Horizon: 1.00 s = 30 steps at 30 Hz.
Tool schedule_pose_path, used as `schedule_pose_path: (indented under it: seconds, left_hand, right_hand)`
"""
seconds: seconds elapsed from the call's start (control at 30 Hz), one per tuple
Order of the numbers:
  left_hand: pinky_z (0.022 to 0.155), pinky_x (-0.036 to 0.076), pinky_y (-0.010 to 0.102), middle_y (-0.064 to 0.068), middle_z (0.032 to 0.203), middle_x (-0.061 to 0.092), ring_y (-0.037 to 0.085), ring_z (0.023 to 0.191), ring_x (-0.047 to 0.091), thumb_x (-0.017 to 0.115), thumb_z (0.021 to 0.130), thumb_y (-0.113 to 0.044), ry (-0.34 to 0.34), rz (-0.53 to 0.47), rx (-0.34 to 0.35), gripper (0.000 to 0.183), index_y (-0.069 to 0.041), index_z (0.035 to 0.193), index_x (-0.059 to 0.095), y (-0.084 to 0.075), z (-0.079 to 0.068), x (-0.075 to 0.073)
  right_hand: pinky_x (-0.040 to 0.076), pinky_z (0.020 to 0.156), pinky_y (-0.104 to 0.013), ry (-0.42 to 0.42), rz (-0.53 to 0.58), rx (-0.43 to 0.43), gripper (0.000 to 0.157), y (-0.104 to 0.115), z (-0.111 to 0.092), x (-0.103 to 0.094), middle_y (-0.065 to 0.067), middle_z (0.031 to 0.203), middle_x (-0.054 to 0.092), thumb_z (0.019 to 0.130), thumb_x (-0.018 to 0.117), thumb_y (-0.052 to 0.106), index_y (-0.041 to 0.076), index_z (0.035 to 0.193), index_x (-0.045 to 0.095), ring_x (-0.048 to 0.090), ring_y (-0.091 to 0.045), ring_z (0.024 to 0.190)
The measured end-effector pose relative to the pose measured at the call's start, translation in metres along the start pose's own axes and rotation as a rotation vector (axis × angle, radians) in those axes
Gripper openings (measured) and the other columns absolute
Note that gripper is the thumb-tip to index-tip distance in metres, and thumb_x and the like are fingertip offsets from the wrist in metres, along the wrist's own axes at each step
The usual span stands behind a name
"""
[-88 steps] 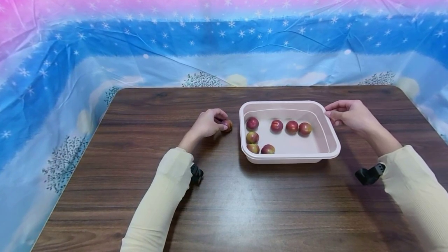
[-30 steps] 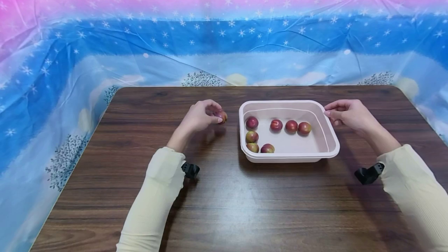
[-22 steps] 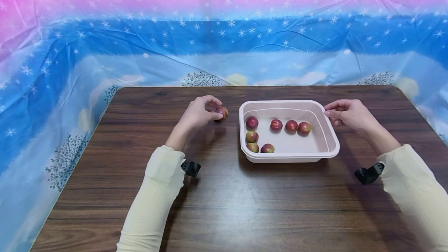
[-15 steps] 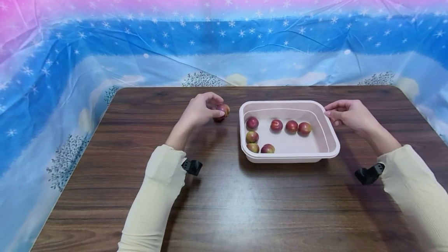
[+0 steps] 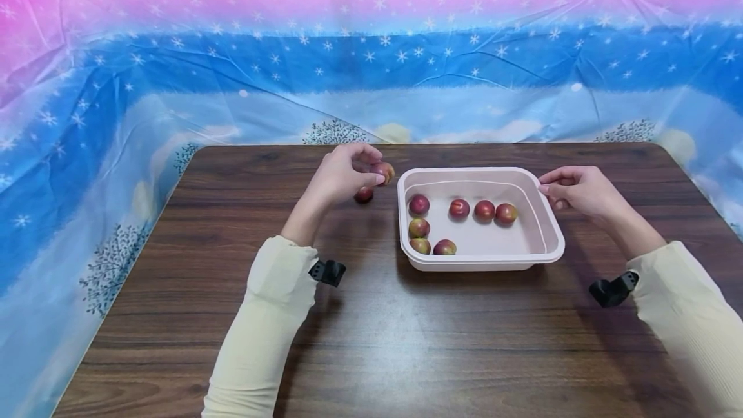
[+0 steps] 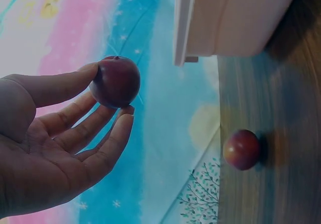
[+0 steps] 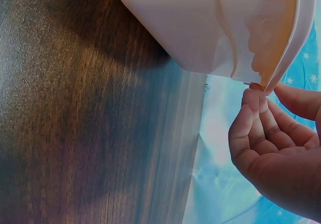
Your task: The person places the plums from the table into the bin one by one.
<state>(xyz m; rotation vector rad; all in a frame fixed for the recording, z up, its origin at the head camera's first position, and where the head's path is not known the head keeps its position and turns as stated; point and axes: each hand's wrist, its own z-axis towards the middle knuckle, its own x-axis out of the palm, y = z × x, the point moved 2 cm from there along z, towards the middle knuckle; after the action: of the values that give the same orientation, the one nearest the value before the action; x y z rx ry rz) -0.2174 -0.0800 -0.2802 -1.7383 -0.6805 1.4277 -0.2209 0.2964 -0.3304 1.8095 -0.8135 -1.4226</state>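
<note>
In the head view my left hand (image 5: 344, 176) pinches a reddish plum (image 5: 385, 173) between thumb and fingertips, raised above the table just left of the container. The left wrist view shows the same plum (image 6: 116, 82) held clear of the tabletop. Another plum (image 5: 364, 195) rests on the table beneath that hand. My right hand (image 5: 586, 191) pinches the right rim of a pale pink plastic container (image 5: 482, 258). Inside it lie several plums: some line its left side and front left corner, and a row of three, with a red plum (image 5: 484, 211) in the middle, sits nearer the back.
The dark wood-grain table (image 5: 371, 340) carries everything. Behind it hangs a pink and blue snowflake cloth (image 5: 406, 57), which also runs down the left and right sides. Each wrist wears a black camera, such as the left camera (image 5: 328, 272).
My left hand has lifted the plum off the table, then moved it back and to the right. A second plum has come into sight below it. The right hand and container stay put.
</note>
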Motion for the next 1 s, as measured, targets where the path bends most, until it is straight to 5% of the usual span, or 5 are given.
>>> schedule_pose_path:
  seconds: [1.0]
  left_hand:
    - [0.085,0.045,0.029,0.004,0.11,0.061,0.019,0.1,0.058,0.068,0.082,-0.01,0.075,0.058,0.102,0.032,-0.007,0.113,0.058,-0.029,0.007,0.037]
  right_hand:
    - [0.049,0.055,-0.026,0.006,0.007,0.01,0.038,-0.001,0.0,0.0,0.005,0.072,0.059,0.092,0.054,0.012,-0.015,0.117,0.047,0.053,-0.011,0.061]
